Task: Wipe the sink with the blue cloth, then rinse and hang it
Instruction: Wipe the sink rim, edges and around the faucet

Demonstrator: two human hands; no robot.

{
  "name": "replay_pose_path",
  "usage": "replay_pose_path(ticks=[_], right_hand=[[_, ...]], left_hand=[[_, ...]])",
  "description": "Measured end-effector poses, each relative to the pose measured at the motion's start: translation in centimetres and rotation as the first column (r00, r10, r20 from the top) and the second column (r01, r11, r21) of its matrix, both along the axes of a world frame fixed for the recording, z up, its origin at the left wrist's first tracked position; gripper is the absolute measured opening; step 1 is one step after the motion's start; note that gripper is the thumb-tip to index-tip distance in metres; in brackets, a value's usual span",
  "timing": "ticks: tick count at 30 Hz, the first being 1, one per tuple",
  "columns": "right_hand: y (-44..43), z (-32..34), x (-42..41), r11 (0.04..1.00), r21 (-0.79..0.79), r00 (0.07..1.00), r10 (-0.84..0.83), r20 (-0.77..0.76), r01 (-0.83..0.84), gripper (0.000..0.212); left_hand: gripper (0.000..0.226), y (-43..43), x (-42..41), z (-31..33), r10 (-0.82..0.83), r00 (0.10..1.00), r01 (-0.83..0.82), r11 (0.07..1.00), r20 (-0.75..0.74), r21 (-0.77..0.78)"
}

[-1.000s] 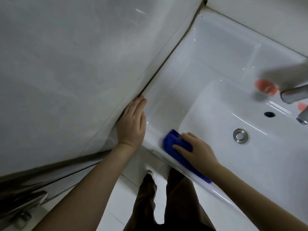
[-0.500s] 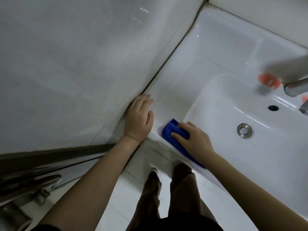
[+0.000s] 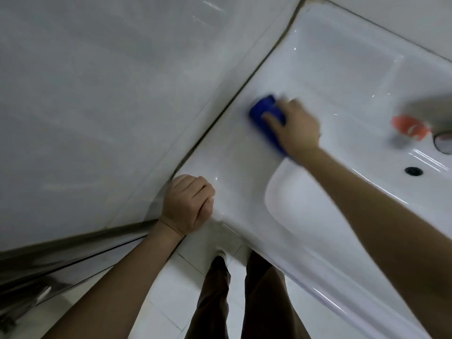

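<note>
Two hands, left hand [image 3: 188,206] and right hand [image 3: 296,126], one blue cloth [image 3: 265,110], one sink [image 3: 342,69], one overflow hole [image 3: 413,170], one blurred orange object [image 3: 408,124], two trouser legs [image 3: 215,302], one shoe [image 3: 220,255]

White sink [image 3: 342,69] against the wall; on its flat left ledge lies the blue cloth [image 3: 263,111], held down by the right hand [image 3: 297,126]; the left hand [image 3: 188,204] rests fisted on the near corner; a blurred orange-red thing [image 3: 408,126] sits at the back.
</note>
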State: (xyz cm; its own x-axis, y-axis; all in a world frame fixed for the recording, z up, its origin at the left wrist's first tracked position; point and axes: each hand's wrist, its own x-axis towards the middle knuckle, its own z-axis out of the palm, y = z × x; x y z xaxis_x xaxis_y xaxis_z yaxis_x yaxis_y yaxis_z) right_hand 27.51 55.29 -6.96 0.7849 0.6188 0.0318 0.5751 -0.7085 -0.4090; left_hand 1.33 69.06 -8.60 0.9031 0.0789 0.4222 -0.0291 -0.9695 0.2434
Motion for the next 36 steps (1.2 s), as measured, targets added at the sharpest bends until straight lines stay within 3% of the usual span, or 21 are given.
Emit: replay_pose_path(ticks=[2, 4, 6, 9, 13, 16, 18, 21, 23, 26, 29, 33, 36], right_hand=[[-0.5, 0.3, 5.9, 0.964, -0.023, 0.965, -0.263, 0.025, 0.263, 0.044], [-0.4, 0.4, 7.0, 0.935, -0.02, 0.936, -0.352, 0.023, 0.353, 0.044], [0.5, 0.2, 3.2, 0.95, -0.014, 0.95, -0.312, -0.025, 0.312, 0.043], [0.0, 0.3, -6.3, 0.993, 0.041, 0.988, -0.106, -0.112, 0.111, 0.037], [-3.1, 1.4, -14.8, 0.998, 0.021, 0.971, 0.065, -0.232, -0.062, 0.03], [-7.4, 2.6, -16.1, 0.998, -0.021, 0.896, 0.036, -0.443, -0.051, 0.027], [-11.6, 3.6, -16.7, 0.996, -0.083, 0.865, -0.066, -0.498, 0.028, 0.024], [-15.1, 5.2, -19.5, 0.96, -0.222, 0.878, -0.249, -0.41, 0.169, 0.03], [-13.1, 5.5, -21.2, 0.938, -0.247, 0.902, -0.312, -0.297, 0.243, 0.034], [-6.6, 5.0, -21.9, 0.934, -0.21, 0.928, -0.327, -0.18, 0.289, 0.043], [-2.7, 4.2, -22.2, 0.948, -0.174, 0.952, -0.287, -0.107, 0.267, 0.046], [-7.5, 4.2, -23.7, 0.923, -0.105, 0.927, -0.374, -0.011, 0.371, 0.041], [-12.7, 4.3, -24.1, 0.856, -0.117, 0.861, -0.509, -0.025, 0.503, 0.042]], left_hand=[[0.038, -0.2, 0.0, -0.1, 0.011, 1.0, -0.011, 1.0, 0.013, 0.007], [0.039, -0.3, 0.1, -0.2, 0.021, 1.0, -0.021, 1.0, 0.013, 0.018], [0.039, -0.2, 0.1, -0.1, 0.033, 0.999, -0.033, 0.999, 0.007, 0.02], [0.038, -0.4, 0.1, 0.2, 0.036, 0.999, -0.036, 0.999, -0.008, 0.028], [0.038, -0.6, 0.1, 0.7, 0.066, 0.997, -0.065, 0.997, -0.038, 0.04], [0.037, -0.6, 0.0, 0.9, 0.059, 0.996, -0.056, 0.997, -0.069, 0.046], [0.037, -0.6, 0.0, 1.0, 0.052, 0.995, -0.048, 0.998, -0.084, 0.042], [0.032, -0.7, -0.1, 1.2, 0.058, 0.993, -0.054, 0.998, -0.099, 0.034], [0.028, -0.8, -0.2, 1.4, 0.045, 0.995, -0.042, 0.998, -0.092, 0.038], [0.026, -0.6, -0.2, 1.7, 0.023, 0.995, -0.02, 0.999, -0.101, 0.034], [0.022, -0.7, -0.3, 1.9, 0.031, 0.994, -0.039, 0.997, -0.108, -0.072], [0.018, -0.9, -0.8, 2.0, 0.051, 0.992, -0.071, 0.981, -0.112, -0.178], [0.016, -1.3, -0.7, 2.0, 0.086, 0.99, -0.106, 0.978, -0.115, -0.177]])
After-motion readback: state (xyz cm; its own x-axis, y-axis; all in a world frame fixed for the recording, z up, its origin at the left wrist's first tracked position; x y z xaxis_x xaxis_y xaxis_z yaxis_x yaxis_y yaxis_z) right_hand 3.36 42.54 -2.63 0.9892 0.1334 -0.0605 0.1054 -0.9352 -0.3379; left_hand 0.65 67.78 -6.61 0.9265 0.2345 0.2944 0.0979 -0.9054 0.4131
